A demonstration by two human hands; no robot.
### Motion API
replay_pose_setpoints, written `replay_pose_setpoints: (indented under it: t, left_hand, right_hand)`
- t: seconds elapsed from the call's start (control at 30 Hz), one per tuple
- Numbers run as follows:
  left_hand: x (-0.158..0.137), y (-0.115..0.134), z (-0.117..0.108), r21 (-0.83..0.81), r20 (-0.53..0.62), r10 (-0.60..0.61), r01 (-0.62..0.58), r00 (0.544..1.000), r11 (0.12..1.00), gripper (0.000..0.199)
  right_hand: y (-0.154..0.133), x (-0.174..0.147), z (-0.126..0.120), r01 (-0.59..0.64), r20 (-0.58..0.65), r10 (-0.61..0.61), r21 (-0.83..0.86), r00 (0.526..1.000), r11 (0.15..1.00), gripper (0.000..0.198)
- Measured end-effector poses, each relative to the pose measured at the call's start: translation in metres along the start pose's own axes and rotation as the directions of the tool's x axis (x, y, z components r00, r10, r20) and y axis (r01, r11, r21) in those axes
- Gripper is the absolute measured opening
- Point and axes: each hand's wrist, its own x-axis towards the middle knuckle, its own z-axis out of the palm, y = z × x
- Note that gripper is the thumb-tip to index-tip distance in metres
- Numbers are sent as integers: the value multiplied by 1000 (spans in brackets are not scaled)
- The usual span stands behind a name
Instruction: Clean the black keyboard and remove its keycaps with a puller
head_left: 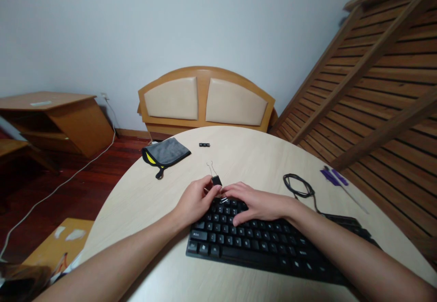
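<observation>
A black keyboard (252, 254) lies at an angle on the table in front of me. My left hand (197, 198) is at its upper left corner, thumb and fingers closed on a keycap puller (216, 180) with a small black body. Two thin hooked wires stick up from the puller, pointing away from me. My right hand (257, 202) rests over the upper keys, its thumb apart from the fingers. Its fingertips reach close to the puller's lower end, where details are too small to tell. Several loose black keycaps (204, 145) sit in a row farther back.
The round pale table (136, 229) holds a folded grey cloth (167, 152) with yellow lining at left. To the right are a coiled black cable (299, 185) and a thin brush-like tool (344, 188) by purple pieces. Beyond stand a padded headboard (206, 97) and wooden slats (368, 74).
</observation>
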Motion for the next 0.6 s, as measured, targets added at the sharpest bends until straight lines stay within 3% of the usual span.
replay_pose_setpoints:
  t: [0.27,0.47,0.6]
  left_hand:
    - [-1,5,-8,43,48,51,-53,998,998,27]
    - [1,7,-14,67,95,62,-69,993,995,26]
    - [1,7,-15,81,159,67,-80,985,993,25]
  right_hand:
    - [1,14,13,73,-115,-66,59,991,996,56]
    - [0,11,22,20,-286,-14,17,958,1000,23]
    - [-2,11,24,-18,-344,13,-10,939,1000,16]
